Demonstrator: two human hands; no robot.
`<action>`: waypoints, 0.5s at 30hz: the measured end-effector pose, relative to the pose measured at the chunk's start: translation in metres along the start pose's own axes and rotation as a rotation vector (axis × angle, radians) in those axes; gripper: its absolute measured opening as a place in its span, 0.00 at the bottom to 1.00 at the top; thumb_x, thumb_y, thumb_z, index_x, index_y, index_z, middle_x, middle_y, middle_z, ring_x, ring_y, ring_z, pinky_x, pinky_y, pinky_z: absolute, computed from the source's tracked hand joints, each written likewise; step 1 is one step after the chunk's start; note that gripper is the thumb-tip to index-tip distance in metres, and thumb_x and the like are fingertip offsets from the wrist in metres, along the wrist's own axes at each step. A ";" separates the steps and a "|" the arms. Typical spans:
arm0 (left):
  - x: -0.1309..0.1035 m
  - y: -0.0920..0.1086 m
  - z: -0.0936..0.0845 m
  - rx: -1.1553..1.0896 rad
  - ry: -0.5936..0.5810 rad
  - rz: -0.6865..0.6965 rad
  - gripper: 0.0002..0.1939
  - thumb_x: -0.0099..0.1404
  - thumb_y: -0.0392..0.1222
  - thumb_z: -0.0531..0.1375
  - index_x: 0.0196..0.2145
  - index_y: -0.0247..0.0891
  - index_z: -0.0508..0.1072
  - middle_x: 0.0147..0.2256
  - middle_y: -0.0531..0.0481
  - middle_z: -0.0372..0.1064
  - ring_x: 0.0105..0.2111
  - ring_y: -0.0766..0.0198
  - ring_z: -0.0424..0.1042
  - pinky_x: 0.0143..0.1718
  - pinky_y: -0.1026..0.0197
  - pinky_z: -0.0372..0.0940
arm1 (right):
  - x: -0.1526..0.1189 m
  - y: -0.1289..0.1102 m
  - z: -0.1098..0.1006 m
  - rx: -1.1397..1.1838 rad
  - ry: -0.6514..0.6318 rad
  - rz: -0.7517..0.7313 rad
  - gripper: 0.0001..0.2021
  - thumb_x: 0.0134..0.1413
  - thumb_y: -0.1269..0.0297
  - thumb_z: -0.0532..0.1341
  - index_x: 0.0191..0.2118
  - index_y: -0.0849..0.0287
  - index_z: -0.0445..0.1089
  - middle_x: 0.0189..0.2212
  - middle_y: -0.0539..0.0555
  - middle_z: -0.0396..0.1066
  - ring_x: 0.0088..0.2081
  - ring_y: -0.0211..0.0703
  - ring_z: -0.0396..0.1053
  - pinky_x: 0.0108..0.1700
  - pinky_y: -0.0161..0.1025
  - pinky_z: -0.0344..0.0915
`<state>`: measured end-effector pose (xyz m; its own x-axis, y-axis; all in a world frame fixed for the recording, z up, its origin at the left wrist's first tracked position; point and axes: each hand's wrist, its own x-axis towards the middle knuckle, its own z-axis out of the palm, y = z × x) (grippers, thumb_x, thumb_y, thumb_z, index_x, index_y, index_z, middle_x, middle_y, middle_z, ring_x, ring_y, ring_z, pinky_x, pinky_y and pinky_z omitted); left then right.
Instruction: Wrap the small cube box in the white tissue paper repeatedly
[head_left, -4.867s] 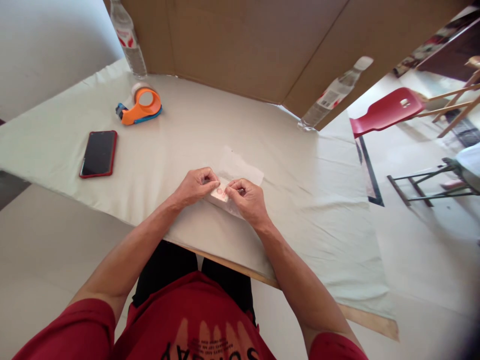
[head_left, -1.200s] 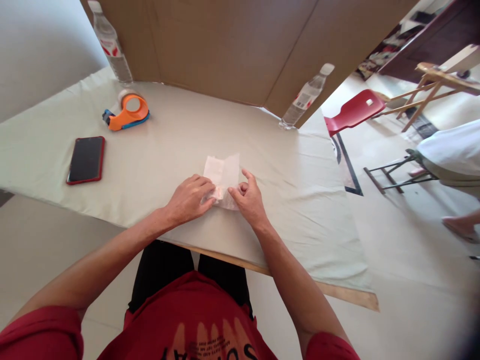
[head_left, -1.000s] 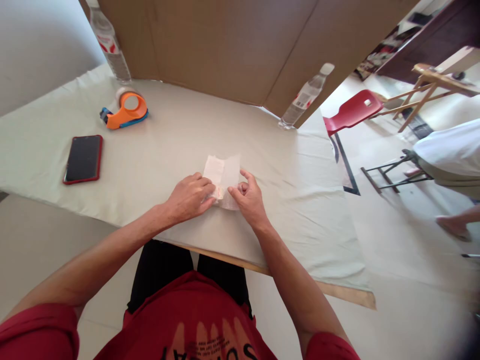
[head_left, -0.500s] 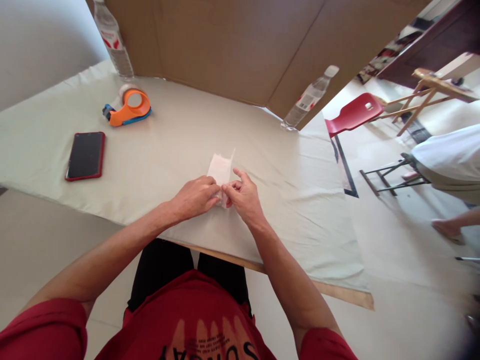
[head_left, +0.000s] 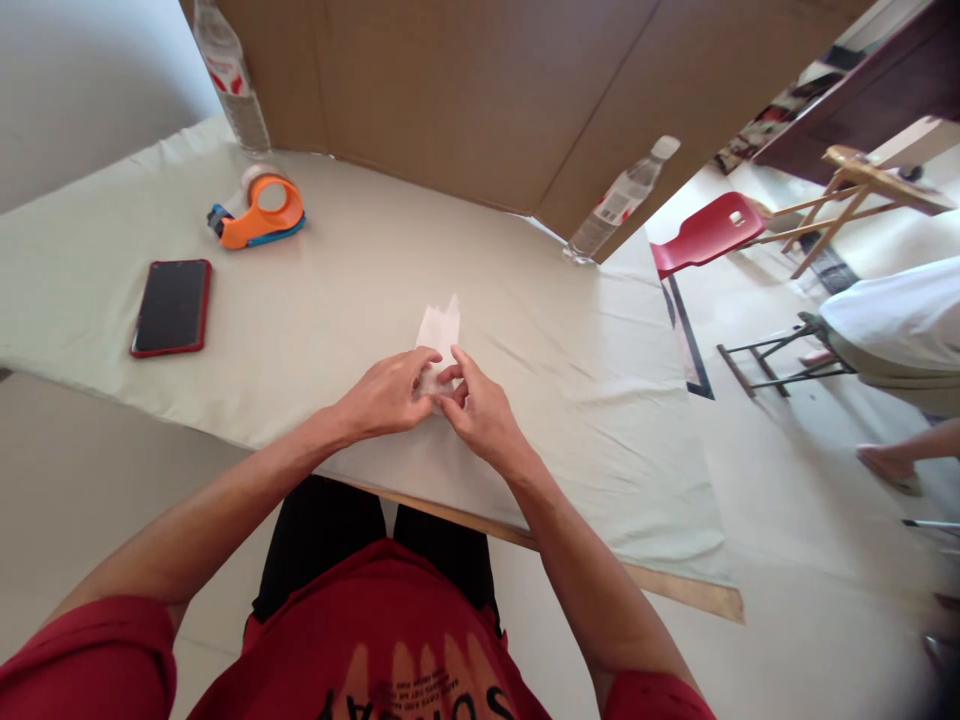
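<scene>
Near the table's front edge, a small white, torn-edged piece of thin paper or film [head_left: 441, 327] lies with its lower part between my hands. My left hand [head_left: 391, 392] curls its fingers around the left side of that crumpled, partly clear lower part. From the right, my right hand [head_left: 480, 408] closes its fingers on the same part, its thumb almost meeting my left thumb. The fingers hide much of what they hold.
An orange tape dispenser [head_left: 264, 212] and a red-edged phone [head_left: 172, 308] lie at the left. Two water bottles [head_left: 234, 85] [head_left: 621, 205] stand by a cardboard panel [head_left: 450, 90]. Beyond the table at right are a red chair [head_left: 709, 235] and a seated person [head_left: 900, 320].
My fingers have spread slightly and shifted around the lower part of the white piece. Its thin upper right tip has moved left and looks shorter.
</scene>
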<state>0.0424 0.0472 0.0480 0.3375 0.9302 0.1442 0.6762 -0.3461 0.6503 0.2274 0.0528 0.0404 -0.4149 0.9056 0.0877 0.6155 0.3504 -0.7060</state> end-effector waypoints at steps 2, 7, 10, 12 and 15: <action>-0.001 -0.001 -0.001 -0.053 0.033 -0.021 0.20 0.58 0.37 0.60 0.49 0.38 0.69 0.41 0.47 0.74 0.31 0.63 0.71 0.36 0.60 0.67 | 0.000 -0.004 0.001 -0.120 0.003 -0.012 0.33 0.58 0.66 0.57 0.69 0.61 0.53 0.50 0.60 0.75 0.37 0.46 0.74 0.41 0.44 0.69; 0.002 -0.002 0.002 -0.050 0.210 -0.048 0.04 0.61 0.41 0.59 0.34 0.38 0.70 0.35 0.49 0.70 0.27 0.67 0.64 0.32 0.60 0.62 | 0.002 -0.014 0.004 -0.316 0.001 -0.030 0.31 0.61 0.66 0.52 0.69 0.65 0.52 0.52 0.64 0.74 0.47 0.55 0.74 0.41 0.46 0.69; 0.008 -0.002 0.005 -0.072 0.173 -0.032 0.09 0.63 0.43 0.59 0.27 0.38 0.67 0.29 0.51 0.67 0.27 0.66 0.63 0.31 0.61 0.59 | 0.003 -0.015 0.002 -0.346 -0.025 -0.030 0.31 0.60 0.67 0.53 0.69 0.65 0.52 0.53 0.66 0.74 0.49 0.56 0.74 0.41 0.46 0.70; 0.011 -0.002 0.008 -0.093 0.134 -0.040 0.12 0.63 0.43 0.60 0.24 0.38 0.64 0.28 0.52 0.66 0.27 0.66 0.63 0.30 0.61 0.57 | 0.004 -0.014 -0.002 -0.319 -0.042 -0.033 0.32 0.59 0.68 0.54 0.69 0.65 0.53 0.51 0.65 0.75 0.48 0.55 0.74 0.42 0.47 0.70; 0.015 -0.001 0.011 -0.121 0.105 -0.063 0.12 0.61 0.40 0.59 0.23 0.38 0.63 0.27 0.52 0.66 0.27 0.66 0.63 0.29 0.62 0.56 | 0.006 -0.008 -0.011 -0.204 -0.081 -0.052 0.34 0.55 0.69 0.56 0.69 0.63 0.54 0.50 0.62 0.76 0.42 0.50 0.75 0.43 0.46 0.70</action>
<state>0.0534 0.0602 0.0413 0.2224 0.9594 0.1736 0.6081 -0.2756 0.7444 0.2275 0.0577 0.0548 -0.4970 0.8659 0.0575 0.7113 0.4444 -0.5446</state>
